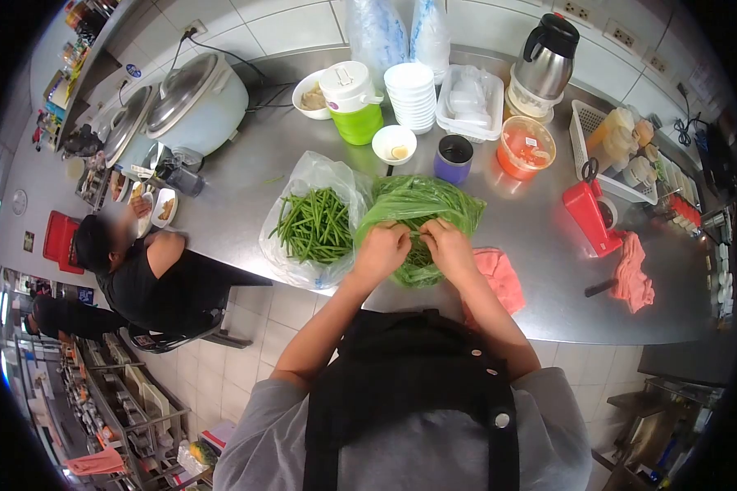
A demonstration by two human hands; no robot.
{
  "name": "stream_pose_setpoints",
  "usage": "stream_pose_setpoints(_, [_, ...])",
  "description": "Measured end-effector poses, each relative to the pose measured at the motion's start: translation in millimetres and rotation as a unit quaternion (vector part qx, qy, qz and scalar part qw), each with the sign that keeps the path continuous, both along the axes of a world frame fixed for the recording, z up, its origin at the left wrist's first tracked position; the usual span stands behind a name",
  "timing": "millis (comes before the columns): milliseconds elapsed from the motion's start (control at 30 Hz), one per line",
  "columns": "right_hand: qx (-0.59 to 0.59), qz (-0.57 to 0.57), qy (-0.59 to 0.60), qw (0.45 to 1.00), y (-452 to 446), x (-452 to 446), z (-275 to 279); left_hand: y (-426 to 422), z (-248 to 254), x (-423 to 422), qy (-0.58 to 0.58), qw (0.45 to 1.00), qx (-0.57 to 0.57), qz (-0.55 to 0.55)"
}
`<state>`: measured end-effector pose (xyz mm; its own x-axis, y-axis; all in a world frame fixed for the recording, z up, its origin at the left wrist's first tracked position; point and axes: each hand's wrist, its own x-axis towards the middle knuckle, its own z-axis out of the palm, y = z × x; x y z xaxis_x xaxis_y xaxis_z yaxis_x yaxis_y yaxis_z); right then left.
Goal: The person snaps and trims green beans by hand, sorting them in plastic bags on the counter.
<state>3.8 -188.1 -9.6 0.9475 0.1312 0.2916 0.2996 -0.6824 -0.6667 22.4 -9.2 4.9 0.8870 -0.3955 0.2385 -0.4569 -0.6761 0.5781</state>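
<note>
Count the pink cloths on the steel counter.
2: one cloth by the green bag, partly behind the right forearm; another cloth by the red tape dispenser. More could be hidden.

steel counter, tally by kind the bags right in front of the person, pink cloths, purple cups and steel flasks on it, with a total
Bags: 2 (clear bag, green bag at the left hand and right hand)
Pink cloths: 2
Purple cup: 1
Steel flask: 1
Total: 6
</note>
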Motion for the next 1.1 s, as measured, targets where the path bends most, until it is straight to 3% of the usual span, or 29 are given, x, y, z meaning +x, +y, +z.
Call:
stream_pose_setpoints(67, [0.031, 0.003, -0.002, 1.0, -1.7, -0.3, -5.6, 0.1, 9.5, -3.4, 0.021, 1.0, -0.005, 0.008])
stream_pose_setpoints(133, [0.062, 0.005, -0.002, 0.998, -5.4, 0.2, -8.9, 4.4, 12.7, -5.1, 0.075, 0.988, -0.12, 0.059])
stream_pose_setpoints(167, [0.203, 0.016, 0.092, 0.975, -8.4, 0.9, -10.4, 6.8, 9.4, -4.2, 0.077, 0.988, -0.119, 0.06])
stream_pose_setpoints(200, [0.338, 0.025, 0.184, 0.923, -8.1, 1.4, -5.7, 8.7, 6.2, -1.9, 0.173, 0.958, -0.224, 0.045])
stream_pose_setpoints(233, [0.446, 0.045, 0.192, 0.873, -9.2, -0.1, 1.6, 10.1, 3.3, -1.2, 0.264, 0.908, -0.326, 0.028])
stream_pose_setpoints(333, [0.506, 0.036, 0.197, 0.839, -10.7, 3.8, 12.9, 9.7, 0.5, -4.7, 0.312, 0.893, -0.322, -0.028])
stream_pose_setpoints(533, [0.497, -0.01, 0.142, 0.856, -8.5, 4.8, 22.4, 8.4, 2.6, -9.4, 0.369, 0.873, -0.307, -0.088])
stream_pose_setpoints(667, [0.487, -0.006, 0.142, 0.862, -7.3, 2.6, 27.9, 5.7, -4.0, -11.4, 0.368, 0.866, -0.331, -0.064])
stream_pose_setpoints(867, [0.438, -0.027, 0.082, 0.895, 5.7, -9.4, 34.9, 0.1, 14.8, -18.7, 0.275, 0.942, -0.192, -0.017])
stream_pose_setpoints(933, [0.22, -0.025, -0.055, 0.974, 15.0, -21.3, 54.6, -3.5, 20.5, -20.5, 0.178, 0.971, -0.16, -0.004])
stream_pose_setpoints(1000, [0.215, -0.013, -0.119, 0.969, 28.4, -27.6, 72.5, -4.9, 18.5, -19.8, 0.163, 0.972, -0.171, 0.014])
stream_pose_setpoints(1067, [0.228, 0.035, -0.291, 0.929, 36.3, -29.4, 96.7, -5.0, 6.5, -19.7, 0.147, 0.972, -0.182, 0.032])
stream_pose_setpoints(1100, [0.25, 0.067, -0.328, 0.909, 40.3, -30.5, 110.1, -3.5, -10.1, -17.9, 0.078, 0.976, -0.203, 0.01])
